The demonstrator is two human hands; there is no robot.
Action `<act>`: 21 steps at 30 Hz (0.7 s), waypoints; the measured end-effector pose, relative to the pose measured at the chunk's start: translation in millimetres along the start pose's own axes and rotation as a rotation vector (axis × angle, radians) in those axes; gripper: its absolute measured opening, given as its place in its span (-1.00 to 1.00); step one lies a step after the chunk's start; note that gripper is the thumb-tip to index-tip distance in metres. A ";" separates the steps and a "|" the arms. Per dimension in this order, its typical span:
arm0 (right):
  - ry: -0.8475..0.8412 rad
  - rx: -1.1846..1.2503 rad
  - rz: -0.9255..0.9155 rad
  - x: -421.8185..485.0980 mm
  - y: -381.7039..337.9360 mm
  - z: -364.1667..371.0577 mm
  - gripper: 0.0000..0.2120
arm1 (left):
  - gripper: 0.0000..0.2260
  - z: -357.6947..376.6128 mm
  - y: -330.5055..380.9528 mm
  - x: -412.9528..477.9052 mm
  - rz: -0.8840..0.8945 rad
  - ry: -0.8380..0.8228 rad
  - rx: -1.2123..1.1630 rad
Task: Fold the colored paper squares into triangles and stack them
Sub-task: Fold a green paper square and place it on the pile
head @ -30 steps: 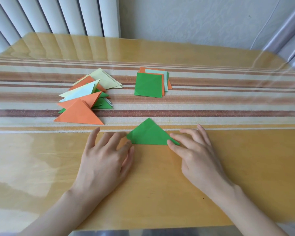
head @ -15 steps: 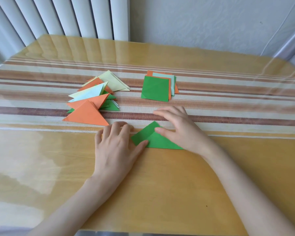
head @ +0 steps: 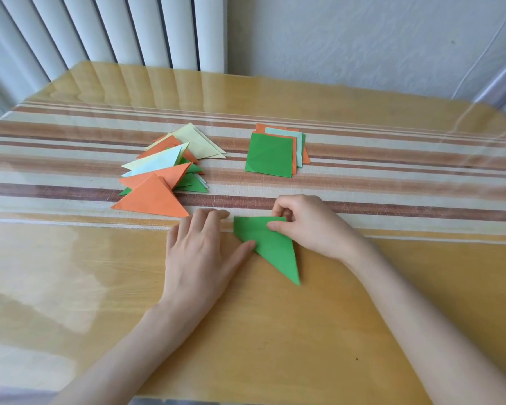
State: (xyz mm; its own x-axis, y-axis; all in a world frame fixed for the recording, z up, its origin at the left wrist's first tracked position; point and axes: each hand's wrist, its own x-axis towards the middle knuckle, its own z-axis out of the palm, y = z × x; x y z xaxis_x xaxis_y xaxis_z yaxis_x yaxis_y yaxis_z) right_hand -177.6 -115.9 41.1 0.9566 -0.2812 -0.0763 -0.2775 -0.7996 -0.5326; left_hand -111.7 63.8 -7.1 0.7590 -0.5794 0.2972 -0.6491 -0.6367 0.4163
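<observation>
The folded green paper triangle (head: pixel 270 247) lies on the table (head: pixel 275 331), near the person. The right hand (head: pixel 310 226) pinches its top corner. The left hand (head: pixel 200 252) lies flat, thumb touching its edge. A quick pull might open the fold or bump the pile of folded paper triangles (head: pixel 164 173).

The table (head: pixel 100 287) bears a triangle pile (head: pixel 152 197), square stack (head: pixel 269 153), green triangle (head: pixel 275 249).
</observation>
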 end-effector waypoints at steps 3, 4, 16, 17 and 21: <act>0.171 0.118 0.189 -13.4 -1.1 7.0 -0.91 | -0.40 -2.3 1.9 3.6 -0.035 -0.030 -0.078; 0.225 0.094 0.213 -19.0 -1.4 12.0 -0.90 | -0.40 -2.0 3.0 5.6 -0.041 -0.036 -0.093; 0.178 0.073 0.029 -9.4 7.5 17.2 -0.66 | -0.57 11.2 4.5 10.3 0.087 -0.035 -0.028; 0.130 0.064 0.013 -3.4 6.4 15.0 -0.63 | -0.57 10.9 4.1 10.3 0.092 -0.031 -0.023; 0.041 0.085 -0.014 9.2 3.5 9.4 -0.81 | -0.58 7.5 4.7 5.8 0.154 -0.047 -0.020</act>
State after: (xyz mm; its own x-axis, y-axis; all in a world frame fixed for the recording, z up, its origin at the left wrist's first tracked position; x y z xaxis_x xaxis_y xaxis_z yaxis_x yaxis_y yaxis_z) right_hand -168.9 -116.3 30.6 0.9555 -0.2929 -0.0348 -0.2538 -0.7563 -0.6030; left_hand -110.7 53.6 -9.9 0.6471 -0.6925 0.3188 -0.7559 -0.5286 0.3862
